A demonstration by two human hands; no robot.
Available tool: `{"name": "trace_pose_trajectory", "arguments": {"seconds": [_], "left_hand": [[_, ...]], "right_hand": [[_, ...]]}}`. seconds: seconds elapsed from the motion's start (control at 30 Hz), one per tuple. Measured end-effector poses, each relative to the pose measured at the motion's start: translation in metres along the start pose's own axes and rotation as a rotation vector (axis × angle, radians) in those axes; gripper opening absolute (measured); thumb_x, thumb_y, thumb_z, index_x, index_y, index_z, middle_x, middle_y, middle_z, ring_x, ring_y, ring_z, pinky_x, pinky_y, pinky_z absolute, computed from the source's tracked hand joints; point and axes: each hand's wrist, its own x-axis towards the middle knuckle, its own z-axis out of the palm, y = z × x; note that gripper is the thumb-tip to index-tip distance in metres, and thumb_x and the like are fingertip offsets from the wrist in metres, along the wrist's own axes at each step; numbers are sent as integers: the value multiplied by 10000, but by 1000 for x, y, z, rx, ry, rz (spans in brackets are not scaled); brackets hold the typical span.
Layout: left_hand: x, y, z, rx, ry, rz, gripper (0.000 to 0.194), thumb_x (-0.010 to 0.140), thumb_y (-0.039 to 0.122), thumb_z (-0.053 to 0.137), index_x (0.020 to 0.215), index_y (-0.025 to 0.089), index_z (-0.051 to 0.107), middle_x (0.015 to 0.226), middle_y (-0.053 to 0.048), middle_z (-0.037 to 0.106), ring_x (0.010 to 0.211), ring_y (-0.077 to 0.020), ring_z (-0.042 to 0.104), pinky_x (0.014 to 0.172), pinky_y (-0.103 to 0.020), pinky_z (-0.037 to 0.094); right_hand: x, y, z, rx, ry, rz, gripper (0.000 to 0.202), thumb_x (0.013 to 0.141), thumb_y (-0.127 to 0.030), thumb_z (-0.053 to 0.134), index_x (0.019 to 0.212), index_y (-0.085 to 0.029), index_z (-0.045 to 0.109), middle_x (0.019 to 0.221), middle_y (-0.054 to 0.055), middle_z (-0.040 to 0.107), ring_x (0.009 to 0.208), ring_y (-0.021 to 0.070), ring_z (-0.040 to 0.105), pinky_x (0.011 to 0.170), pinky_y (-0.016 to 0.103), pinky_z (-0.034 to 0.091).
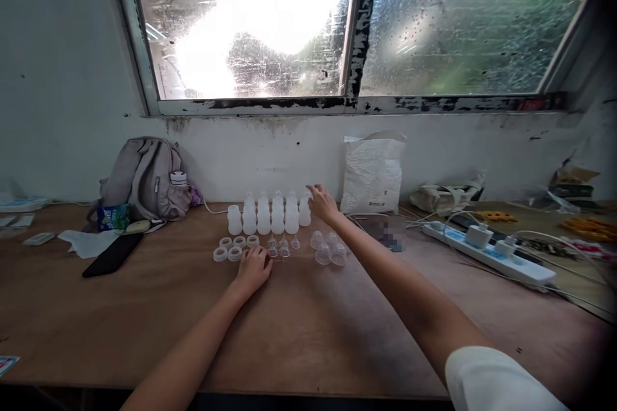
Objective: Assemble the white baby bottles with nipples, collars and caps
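Rows of translucent white bottles (263,221) stand near the wall; the back ones have nipple-shaped tops. At the right end of the rows, my right hand (322,201) reaches to a bottle (304,212), its fingers partly extended; whether it grips the top is unclear. On the table beside the white rings (235,253), my left hand (254,267) rests with bent fingers, near the clear nipples (284,248); anything under its fingertips is hidden. Several clear domed caps (330,253) stand below my right wrist.
A grey backpack (144,178), green packet (113,216) and black phone (113,255) lie left on the brown table (289,347). A white bag (373,173) leans on the wall. Right are a power strip (489,253) and cables.
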Motion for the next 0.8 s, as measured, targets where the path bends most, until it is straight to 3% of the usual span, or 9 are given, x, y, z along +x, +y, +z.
{"name": "trace_pose_trajectory", "arguments": {"seconds": [0.17, 0.37, 0.6, 0.73, 0.8], "left_hand": [[1, -2, -1, -46, 23, 5, 153, 794, 254, 449, 797, 181, 583, 882, -72, 591, 885, -235, 518, 806, -388, 358], [2, -2, -2, -125, 40, 48, 131, 782, 213, 463, 780, 181, 591, 859, -63, 594, 865, -204, 530, 797, -340, 394], [1, -3, -6, -187, 149, 93, 123, 769, 157, 459, 852, 175, 548, 890, -62, 572, 911, -200, 510, 824, -339, 403], [2, -3, -5, -199, 215, 96, 183, 778, 156, 449, 957, 166, 490, 945, -74, 541, 934, -205, 505, 833, -363, 409], [2, -1, -4, -220, 248, 117, 229, 781, 178, 465, 1011, 167, 459, 978, -79, 525, 954, -208, 502, 846, -372, 408]], "right_hand": [[20, 18, 14, -26, -108, 32, 472, 743, -200, 531, 1201, -221, 421, 1270, 147, 397, 1092, 333, 421, 821, 434, 353], [9, 25, 20, 7, -78, 91, 396, 781, -316, 507, 1120, -131, 417, 979, 144, 579, 917, 259, 541, 751, 340, 378], [11, 18, 15, 74, 49, 178, 341, 781, -269, 493, 1075, -103, 450, 855, 122, 621, 805, 227, 578, 670, 287, 385], [10, 5, -6, 119, 179, 142, 394, 789, -286, 470, 1137, -104, 446, 991, 140, 590, 906, 231, 547, 736, 290, 384], [3, -3, -22, 193, 272, 93, 394, 784, -324, 474, 1117, -114, 488, 978, 126, 593, 867, 218, 550, 739, 291, 391]]}}
